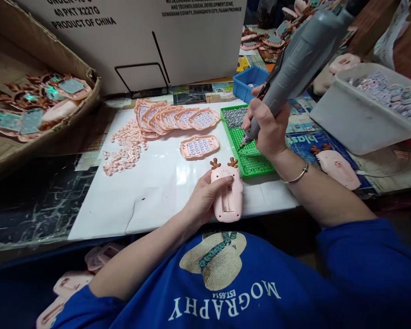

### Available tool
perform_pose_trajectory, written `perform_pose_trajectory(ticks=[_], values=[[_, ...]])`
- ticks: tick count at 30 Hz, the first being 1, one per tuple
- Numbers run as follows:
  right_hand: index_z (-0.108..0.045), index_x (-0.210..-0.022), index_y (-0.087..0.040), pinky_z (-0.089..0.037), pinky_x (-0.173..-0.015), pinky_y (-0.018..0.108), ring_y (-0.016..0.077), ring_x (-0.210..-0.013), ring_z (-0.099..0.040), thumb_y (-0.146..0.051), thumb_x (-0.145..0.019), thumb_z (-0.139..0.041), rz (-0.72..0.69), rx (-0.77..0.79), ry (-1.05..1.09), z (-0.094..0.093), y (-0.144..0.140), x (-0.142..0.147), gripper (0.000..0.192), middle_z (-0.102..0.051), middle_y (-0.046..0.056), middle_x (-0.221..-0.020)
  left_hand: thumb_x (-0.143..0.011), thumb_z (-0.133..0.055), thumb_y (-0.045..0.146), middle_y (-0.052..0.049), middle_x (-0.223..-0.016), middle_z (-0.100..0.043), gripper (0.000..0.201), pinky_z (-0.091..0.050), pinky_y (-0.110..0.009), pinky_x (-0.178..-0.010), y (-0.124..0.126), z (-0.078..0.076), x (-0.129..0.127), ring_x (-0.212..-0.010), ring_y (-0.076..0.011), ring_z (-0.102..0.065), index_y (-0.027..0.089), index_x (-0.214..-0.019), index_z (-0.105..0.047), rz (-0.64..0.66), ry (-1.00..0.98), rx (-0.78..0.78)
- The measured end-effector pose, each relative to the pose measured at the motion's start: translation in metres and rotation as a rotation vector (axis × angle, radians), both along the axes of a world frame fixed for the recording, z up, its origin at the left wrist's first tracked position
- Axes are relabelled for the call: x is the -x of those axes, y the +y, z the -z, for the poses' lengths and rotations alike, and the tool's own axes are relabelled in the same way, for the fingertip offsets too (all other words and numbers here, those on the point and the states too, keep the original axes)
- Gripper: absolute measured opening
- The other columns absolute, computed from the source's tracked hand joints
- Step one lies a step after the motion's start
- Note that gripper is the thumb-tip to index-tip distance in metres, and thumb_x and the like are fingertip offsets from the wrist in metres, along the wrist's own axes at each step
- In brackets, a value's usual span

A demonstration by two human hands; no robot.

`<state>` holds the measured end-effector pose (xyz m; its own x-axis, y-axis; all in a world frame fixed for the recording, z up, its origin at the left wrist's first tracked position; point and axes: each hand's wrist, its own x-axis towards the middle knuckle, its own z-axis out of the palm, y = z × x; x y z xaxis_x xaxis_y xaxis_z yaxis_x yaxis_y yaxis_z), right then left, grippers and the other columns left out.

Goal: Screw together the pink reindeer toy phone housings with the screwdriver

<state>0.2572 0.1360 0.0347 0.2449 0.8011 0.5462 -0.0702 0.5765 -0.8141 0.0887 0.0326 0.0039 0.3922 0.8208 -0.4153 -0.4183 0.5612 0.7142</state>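
Observation:
My left hand (205, 196) grips a pink toy phone (233, 201) with brown antlers, its back turned up to show an uncovered battery bay and screw holes. The thumb lies across the upper part of the back. In my right hand (269, 130) is a grey electric screwdriver (294, 64), slanting down so that its tip is over the green perforated screw tray (251, 170). Small silvery screws (235, 118) fill the far part of that tray. Beyond the held phone, a pink front shell with a keypad (200, 147) lies on the white board (160, 192).
More keypad shells (178, 118) overlap in a row behind, beside a heap of small pink pieces (128, 148). At left a cardboard box (85, 98) holds phone halves with lit circuits. A blue bin (248, 82), a white tub (349, 109) and another pink shell (338, 169) are rightward.

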Motion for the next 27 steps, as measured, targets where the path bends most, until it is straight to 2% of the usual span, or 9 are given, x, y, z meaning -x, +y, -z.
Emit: perform_pose_trajectory(ticks=[5,11,19,22,25,27], values=[[-0.058,-0.093,-0.030,-0.041,-0.049,0.032,0.0116,-0.048,-0.048,-0.062,-0.070,-0.084,-0.010,0.014,0.017,0.008,0.006,0.001,0.048,-0.057,-0.008,-0.069,-0.066,-0.086,0.026,-0.005,-0.085,-0.074,0.043,-0.055,-0.031,-0.070,0.001,0.001,0.000,-0.071,-0.0172,-0.068,0.014,-0.101,-0.064,0.016,0.000,0.011],[-0.058,-0.091,-0.030,-0.039,-0.047,0.032,0.0134,-0.043,-0.047,-0.061,-0.072,-0.083,0.001,-0.033,0.015,0.011,0.007,0.001,0.044,-0.051,-0.010,-0.057,-0.067,-0.086,0.025,-0.004,-0.085,-0.075,0.042,-0.055,-0.030,-0.071,0.001,0.002,0.000,-0.071,-0.0160,-0.068,0.015,-0.101,-0.065,0.003,-0.003,0.008],[-0.056,-0.095,-0.034,-0.041,-0.053,0.034,0.0146,-0.049,-0.045,-0.074,-0.065,-0.081,0.035,0.070,-0.056,0.011,0.004,0.000,0.056,-0.053,-0.009,-0.058,-0.067,-0.087,0.025,-0.003,-0.084,-0.074,0.042,-0.054,-0.028,-0.070,0.001,0.002,0.000,-0.069,-0.0142,-0.067,0.015,-0.100,-0.064,-0.018,-0.007,0.007],[-0.056,-0.094,-0.035,-0.042,-0.053,0.033,0.0138,-0.050,-0.046,-0.073,-0.066,-0.080,0.035,0.062,-0.070,0.002,0.003,-0.001,0.053,-0.054,-0.009,-0.062,-0.068,-0.085,0.025,-0.004,-0.084,-0.074,0.042,-0.055,-0.028,-0.069,0.001,0.002,0.000,-0.070,-0.0153,-0.068,0.015,-0.102,-0.063,-0.013,-0.005,0.008],[-0.057,-0.090,-0.034,-0.038,-0.046,0.032,0.0128,-0.046,-0.044,-0.067,-0.065,-0.081,0.046,-0.005,-0.014,-0.021,-0.010,0.003,0.048,-0.050,-0.008,-0.062,-0.068,-0.083,0.025,-0.005,-0.083,-0.074,0.041,-0.055,-0.030,-0.071,0.002,0.002,0.000,-0.071,-0.0169,-0.068,0.015,-0.101,-0.062,-0.003,-0.015,0.004],[-0.060,-0.089,-0.033,-0.036,-0.043,0.031,0.0125,-0.043,-0.043,-0.056,-0.069,-0.081,0.008,-0.072,0.037,-0.039,-0.026,0.009,0.037,-0.046,-0.007,-0.062,-0.068,-0.082,0.024,-0.006,-0.083,-0.073,0.040,-0.055,-0.032,-0.072,0.002,0.003,-0.001,-0.071,-0.0176,-0.068,0.015,-0.101,-0.061,-0.006,-0.027,-0.001]])
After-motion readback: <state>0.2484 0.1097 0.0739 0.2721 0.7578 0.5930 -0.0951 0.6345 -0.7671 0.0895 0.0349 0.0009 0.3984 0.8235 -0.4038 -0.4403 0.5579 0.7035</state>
